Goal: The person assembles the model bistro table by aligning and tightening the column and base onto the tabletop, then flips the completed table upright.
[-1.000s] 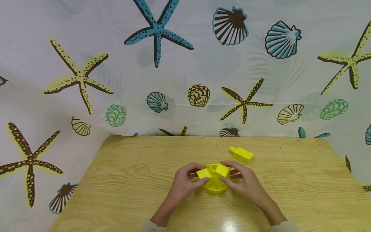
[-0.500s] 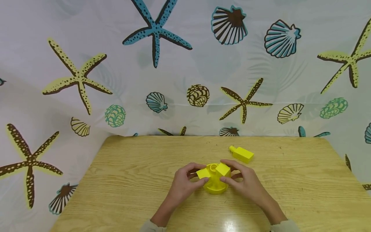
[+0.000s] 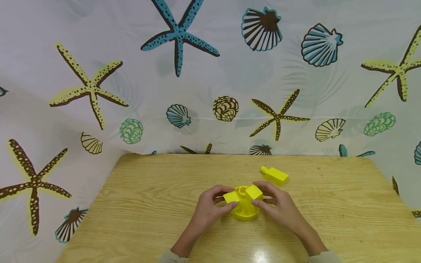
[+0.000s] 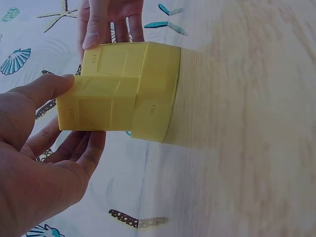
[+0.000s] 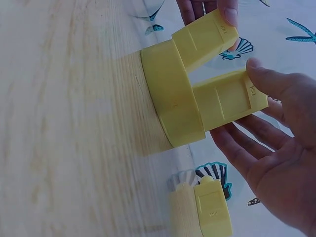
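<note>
A round yellow plastic base [image 3: 246,216] stands on the wooden table, with two yellow blocks rising from it, one at each side. My left hand [image 3: 208,209] pinches the left block [image 3: 231,197] between thumb and fingers; its side [image 4: 96,112] is marked with small raised digits in the left wrist view. The right block [image 3: 254,192] is held the same way by my right hand [image 3: 281,205], thumb near its top edge in the right wrist view. Between the blocks, a round socket [image 3: 242,190] shows at the back of the base. How the blocks join the base is hidden.
Behind the right hand, a loose yellow block [image 3: 276,176] with a round knob at one end lies on the table [image 3: 158,204]. A white cloth [image 3: 204,84] printed with starfish and shells hangs behind the far table edge and along both sides.
My right hand and the right block have shifted very slightly to the right. The left hand keeps its hold on the left block in the same place.
</note>
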Motion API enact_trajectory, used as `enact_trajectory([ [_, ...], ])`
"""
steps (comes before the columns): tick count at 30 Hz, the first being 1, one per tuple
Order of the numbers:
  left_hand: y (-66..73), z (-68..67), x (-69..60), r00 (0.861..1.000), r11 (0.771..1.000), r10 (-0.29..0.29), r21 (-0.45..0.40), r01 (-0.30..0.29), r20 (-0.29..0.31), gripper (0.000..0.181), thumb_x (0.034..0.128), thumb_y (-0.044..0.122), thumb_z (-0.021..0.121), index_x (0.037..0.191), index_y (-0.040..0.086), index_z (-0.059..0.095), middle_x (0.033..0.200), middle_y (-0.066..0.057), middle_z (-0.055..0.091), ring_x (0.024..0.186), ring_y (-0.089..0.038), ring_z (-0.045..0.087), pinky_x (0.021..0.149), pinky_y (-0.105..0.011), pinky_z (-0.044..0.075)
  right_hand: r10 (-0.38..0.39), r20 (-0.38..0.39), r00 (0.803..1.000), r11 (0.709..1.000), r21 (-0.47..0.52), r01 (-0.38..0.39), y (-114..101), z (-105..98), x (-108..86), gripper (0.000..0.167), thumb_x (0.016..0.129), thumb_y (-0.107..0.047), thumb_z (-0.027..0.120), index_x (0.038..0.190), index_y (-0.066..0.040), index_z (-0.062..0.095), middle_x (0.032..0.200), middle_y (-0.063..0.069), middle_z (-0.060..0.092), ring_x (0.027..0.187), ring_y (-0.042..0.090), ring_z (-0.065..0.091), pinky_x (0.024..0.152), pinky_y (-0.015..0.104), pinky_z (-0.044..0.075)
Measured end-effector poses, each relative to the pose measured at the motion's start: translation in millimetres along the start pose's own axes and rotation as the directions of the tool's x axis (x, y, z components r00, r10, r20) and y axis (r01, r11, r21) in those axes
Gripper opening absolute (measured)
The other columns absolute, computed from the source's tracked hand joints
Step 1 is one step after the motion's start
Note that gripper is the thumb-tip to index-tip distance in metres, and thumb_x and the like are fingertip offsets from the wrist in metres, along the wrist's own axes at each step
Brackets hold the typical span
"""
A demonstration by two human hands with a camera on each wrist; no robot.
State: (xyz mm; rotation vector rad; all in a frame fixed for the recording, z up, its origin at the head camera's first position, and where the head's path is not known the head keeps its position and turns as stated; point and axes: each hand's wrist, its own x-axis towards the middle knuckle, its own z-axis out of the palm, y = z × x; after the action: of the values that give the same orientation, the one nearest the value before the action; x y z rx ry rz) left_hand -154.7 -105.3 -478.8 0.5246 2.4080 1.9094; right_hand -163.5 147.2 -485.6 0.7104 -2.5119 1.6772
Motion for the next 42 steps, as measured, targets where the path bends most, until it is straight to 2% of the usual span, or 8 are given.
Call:
enact_trajectory([
  [6,-0.6,0.4,-0.2,1.000,1.000,-0.002,-0.003,0.002,-0.004,0.035,0.0903,0.009,0.080,0.121,-0.002,0.069,0.127,-0.017,0.065,0.118,-0.029,0.064,0.099,-0.037,0.056,0.006,-0.007,1.000,1.000,0.011,-0.006,0.9,0.1,-0.8,0.047,0.095,-0.022,0.075,0.139,-0.016,0.060,0.139,0.012,0.062,0.122,0.030,0.064,0.090,0.032,0.060],
  [10,-0.2,0.7,-0.5,1.000,1.000,-0.006,-0.005,0.006,-0.007,0.035,0.0902,0.009,0.080,0.122,-0.002,0.068,0.127,-0.017,0.065,0.118,-0.029,0.064,0.099,-0.038,0.056,0.023,-0.041,0.999,1.000,-0.001,-0.023,1.8,1.1,-0.7,0.046,0.094,-0.021,0.077,0.137,-0.015,0.062,0.134,0.008,0.065,0.118,0.028,0.066,0.088,0.031,0.060],
  [16,0.7,0.9,-0.4,1.000,1.000,-0.010,0.003,0.010,-0.013,0.035,0.0898,0.009,0.080,0.121,-0.002,0.069,0.126,-0.016,0.065,0.118,-0.029,0.064,0.099,-0.037,0.056,0.013,-0.071,0.997,1.000,0.005,-0.013,3.7,-0.4,-1.4,0.044,0.094,-0.010,0.077,0.134,-0.007,0.060,0.128,0.014,0.067,0.113,0.032,0.067,0.086,0.032,0.061],
  [20,0.9,0.8,0.0,1.000,1.000,-0.004,0.003,0.004,-0.013,0.035,0.0902,0.009,0.080,0.122,-0.001,0.069,0.126,-0.016,0.066,0.118,-0.029,0.064,0.099,-0.037,0.056,0.021,-0.086,0.996,1.000,0.019,-0.020,2.1,-1.4,-1.1,0.043,0.093,-0.010,0.078,0.131,-0.004,0.059,0.122,0.015,0.069,0.110,0.031,0.068,0.086,0.031,0.061],
  [27,0.7,1.1,0.0,1.000,1.000,-0.001,0.004,0.001,-0.010,0.035,0.0901,0.008,0.080,0.122,-0.002,0.069,0.125,-0.013,0.066,0.119,-0.029,0.064,0.099,-0.036,0.056,0.051,-0.091,0.995,0.998,0.045,-0.047,0.7,-3.1,-2.9,0.043,0.089,-0.005,0.080,0.126,-0.005,0.057,0.120,0.017,0.068,0.107,0.031,0.070,0.085,0.032,0.061],
  [32,0.6,1.6,-0.6,1.000,1.000,-0.006,0.004,0.006,-0.008,0.035,0.0901,0.009,0.080,0.122,-0.001,0.069,0.125,-0.012,0.067,0.118,-0.029,0.064,0.099,-0.035,0.056,0.025,-0.055,0.998,1.000,0.018,-0.024,3.4,-4.2,-4.0,0.052,0.089,0.002,0.077,0.135,-0.008,0.056,0.118,0.016,0.069,0.104,0.029,0.071,0.084,0.031,0.062],
  [36,0.3,1.5,-1.1,1.000,1.000,-0.012,0.001,0.012,-0.009,0.034,0.0903,0.009,0.080,0.122,-0.001,0.069,0.125,-0.012,0.067,0.118,-0.029,0.064,0.099,-0.035,0.056,0.019,-0.034,0.999,1.000,-0.017,-0.020,4.1,-5.2,-5.0,0.057,0.090,-0.002,0.078,0.140,-0.018,0.059,0.117,0.012,0.066,0.099,0.027,0.069,0.081,0.030,0.062],
  [42,-0.4,0.5,-1.2,1.000,1.000,-0.009,0.006,0.009,-0.014,0.035,0.0907,0.010,0.080,0.122,-0.001,0.069,0.125,-0.012,0.066,0.119,-0.029,0.063,0.099,-0.034,0.055,0.026,-0.022,0.999,0.998,-0.060,-0.027,3.0,-8.0,-4.7,0.054,0.090,-0.010,0.080,0.140,-0.018,0.061,0.119,0.010,0.064,0.096,0.024,0.069,0.078,0.028,0.062],
])
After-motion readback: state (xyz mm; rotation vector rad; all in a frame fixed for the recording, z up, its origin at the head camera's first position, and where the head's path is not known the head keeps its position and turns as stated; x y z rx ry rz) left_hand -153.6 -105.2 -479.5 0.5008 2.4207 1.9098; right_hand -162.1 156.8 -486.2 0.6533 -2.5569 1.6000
